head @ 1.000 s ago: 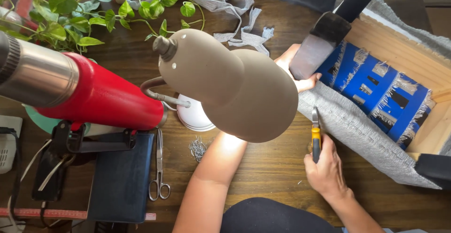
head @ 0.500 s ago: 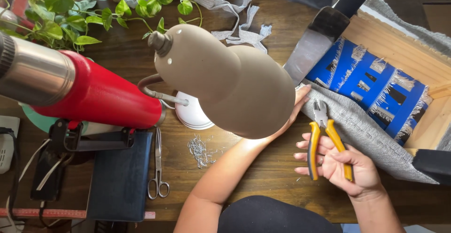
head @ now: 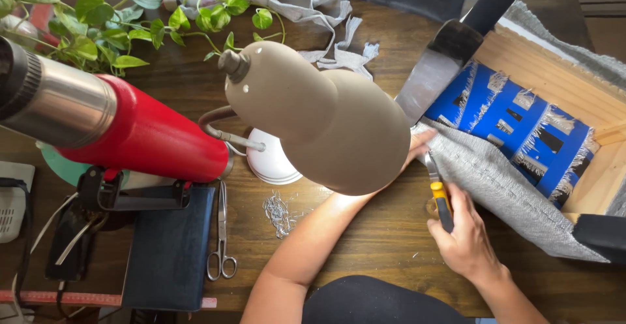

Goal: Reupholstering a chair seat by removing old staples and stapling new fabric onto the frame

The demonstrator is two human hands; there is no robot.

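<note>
Pliers with yellow and black handles sit in the right hand, right of centre in the frame. The fingers are wrapped closed around the handles, and the metal tip points up at the edge of the grey fabric. That fabric lies over the lower side of a wooden frame at the right of the frame, with blue patterned cloth showing inside it. The left hand reaches in from below and is mostly hidden behind the beige lamp. Only its fingertips show, resting at the fabric's edge just beside the pliers' tip, and I cannot tell whether they pinch or lie flat.

The step in hand looks like working the pliers' tip into the fabric edge where it meets the frame. A clean pull there would call for the tip to bite squarely while the left hand keeps the fabric still.

On the wooden surface, a small heap of bent metal bits lies left of centre, beside scissors. A red and steel cylinder and a leafy plant fill the upper left.
</note>
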